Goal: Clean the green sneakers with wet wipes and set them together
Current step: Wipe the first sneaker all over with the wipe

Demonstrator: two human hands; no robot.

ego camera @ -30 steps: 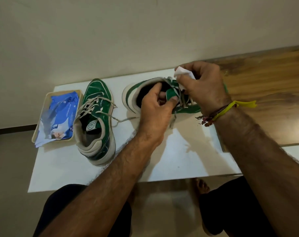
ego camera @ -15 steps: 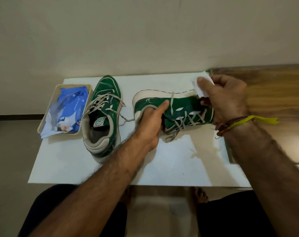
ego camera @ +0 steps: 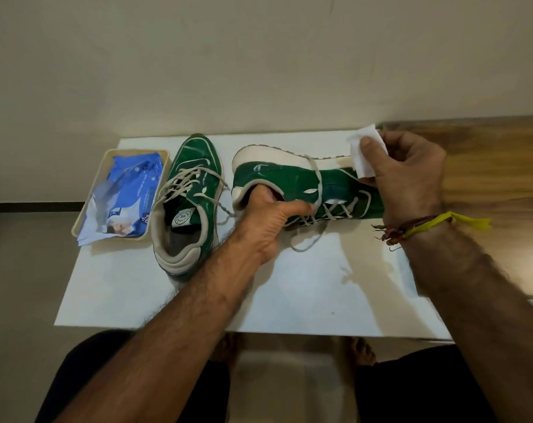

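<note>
Two green sneakers with cream soles and laces lie on a white board (ego camera: pixel 305 288). The left sneaker (ego camera: pixel 189 190) stands upright, toe pointing away. The right sneaker (ego camera: pixel 292 178) lies tipped on its side with its sole facing the wall and its toe to the right. My left hand (ego camera: pixel 271 218) grips it at the collar, fingers inside the opening and thumb along the laces. My right hand (ego camera: pixel 408 175) pinches a folded white wet wipe (ego camera: pixel 364 157) against the sneaker's toe end, which it partly hides.
A cream tray (ego camera: pixel 85 218) at the board's left end holds a blue wet-wipe pack (ego camera: pixel 125 196). A wooden tabletop (ego camera: pixel 497 166) lies to the right under the board. A plain wall stands right behind. My knees and bare feet show below the board's front edge.
The right sneaker was turned from opening-up onto its side, sole toward the wall. My right hand with the wipe moved from over the laces rightward to the toe end.
</note>
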